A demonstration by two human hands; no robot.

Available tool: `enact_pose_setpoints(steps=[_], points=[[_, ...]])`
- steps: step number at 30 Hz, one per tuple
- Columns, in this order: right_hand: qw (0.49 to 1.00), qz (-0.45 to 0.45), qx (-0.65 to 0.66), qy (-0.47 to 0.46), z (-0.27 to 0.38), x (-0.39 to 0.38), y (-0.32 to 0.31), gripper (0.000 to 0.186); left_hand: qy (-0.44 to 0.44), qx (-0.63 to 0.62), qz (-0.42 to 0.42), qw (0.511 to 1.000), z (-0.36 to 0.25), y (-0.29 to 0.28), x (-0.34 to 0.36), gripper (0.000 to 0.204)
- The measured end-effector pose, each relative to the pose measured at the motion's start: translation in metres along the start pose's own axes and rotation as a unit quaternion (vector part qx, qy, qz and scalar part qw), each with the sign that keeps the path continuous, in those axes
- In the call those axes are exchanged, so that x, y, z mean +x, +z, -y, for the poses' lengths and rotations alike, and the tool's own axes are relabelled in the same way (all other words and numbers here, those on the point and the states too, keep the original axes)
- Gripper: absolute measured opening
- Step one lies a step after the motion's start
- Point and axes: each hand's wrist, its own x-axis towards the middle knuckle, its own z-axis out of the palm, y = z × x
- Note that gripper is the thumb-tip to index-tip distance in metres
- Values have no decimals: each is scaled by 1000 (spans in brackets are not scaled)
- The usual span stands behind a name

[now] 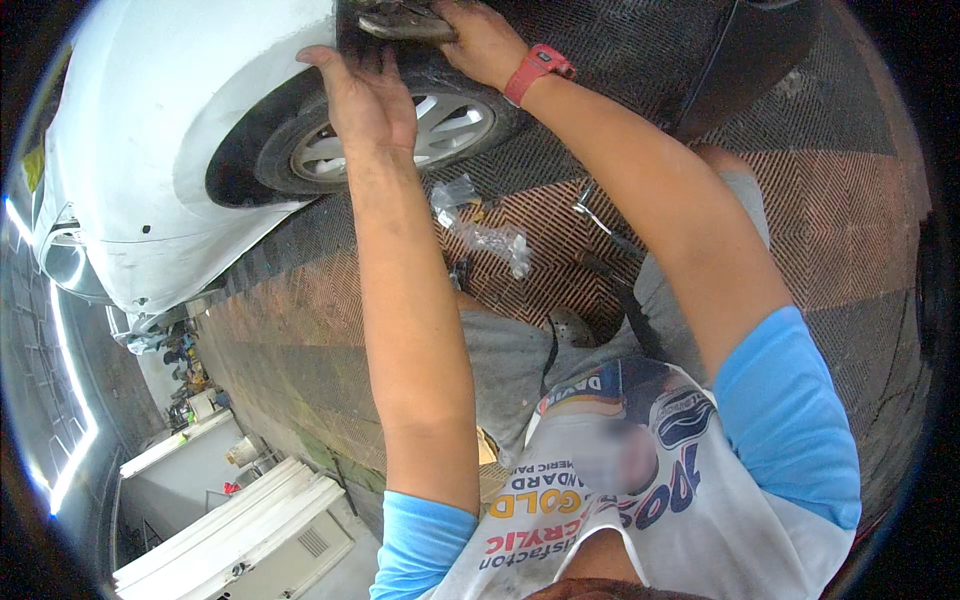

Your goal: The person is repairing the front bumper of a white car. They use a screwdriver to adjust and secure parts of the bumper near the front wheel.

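My left hand [365, 105] is raised palm up at the edge of a white car's fender [200, 70], just above the wheel [450, 128], its thumb stretched out and its fingers apart, their tips partly in shadow. To its right, my right hand [478, 45], with a red watch on the wrist, grips a flat, grey, elongated object [400, 27] against the dark area at the fender's edge; I cannot make out what it is exactly. The wheel has a silver spoked rim inside a dark tyre.
Below the wheel, a crumpled clear plastic bag [485, 235] and a metal tool [588, 200] lie on ribbed matting [820, 230] between my legs. The car's body fills the upper left. White cabinets or panels [220, 520] and assorted clutter stand at the lower left.
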Motion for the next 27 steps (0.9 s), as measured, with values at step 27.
enact_pose_setpoints(steps=[27], points=[[994,-22,-46,97,54,-28,-19,35,-2,-35,-30,999,-2,14,-2,83]])
